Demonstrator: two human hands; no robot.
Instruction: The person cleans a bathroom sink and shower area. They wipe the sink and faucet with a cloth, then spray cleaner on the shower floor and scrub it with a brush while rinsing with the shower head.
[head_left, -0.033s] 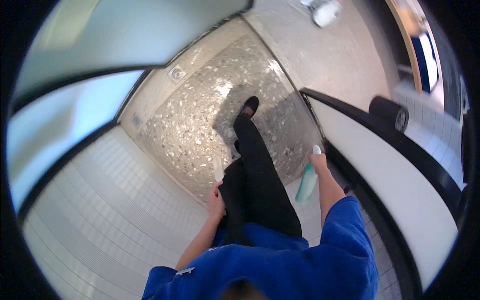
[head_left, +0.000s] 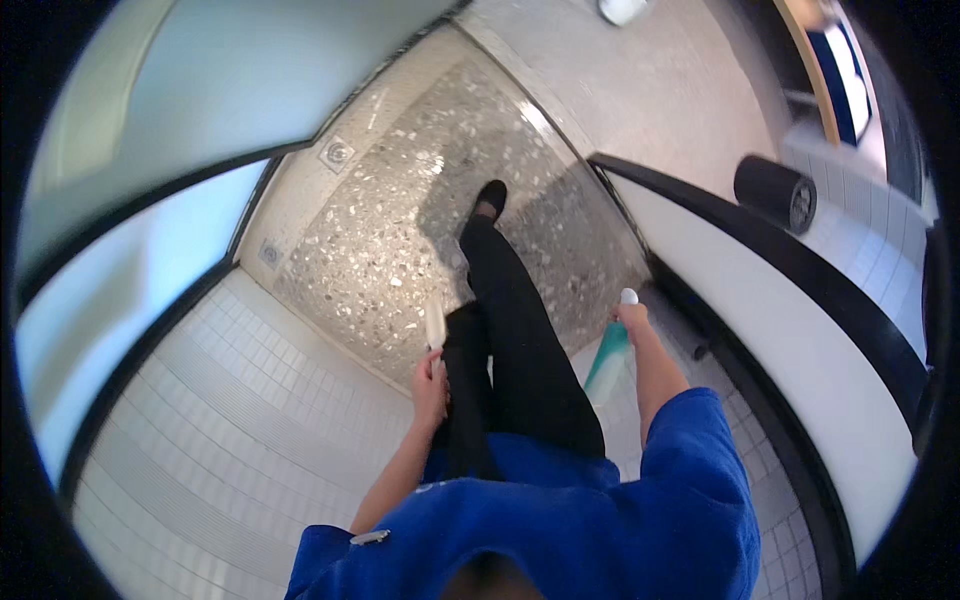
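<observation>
My left hand (head_left: 430, 385), beside my dark-trousered left leg, has its fingers closed on a long, pale, flat object (head_left: 434, 322) pointing up toward the floor; I cannot tell exactly what it is. Out to the right of my legs, my right hand (head_left: 630, 322) grips a translucent teal bottle (head_left: 607, 355) by its white top, the body hanging below the hand. My black shoe (head_left: 492, 195) is on a speckled stone floor (head_left: 370, 235).
Frosted panels in black frames stand at left (head_left: 140, 290) and right (head_left: 780, 380). Floor drains (head_left: 336, 153) lie by the left edge. White tiling (head_left: 200, 420) is at lower left. Beyond the threshold are a dark cylinder (head_left: 770, 188) and a blurred white object (head_left: 622, 10).
My view has shifted slightly over the floor and panels. Both hands appear a little higher in the picture, each still holding its object.
</observation>
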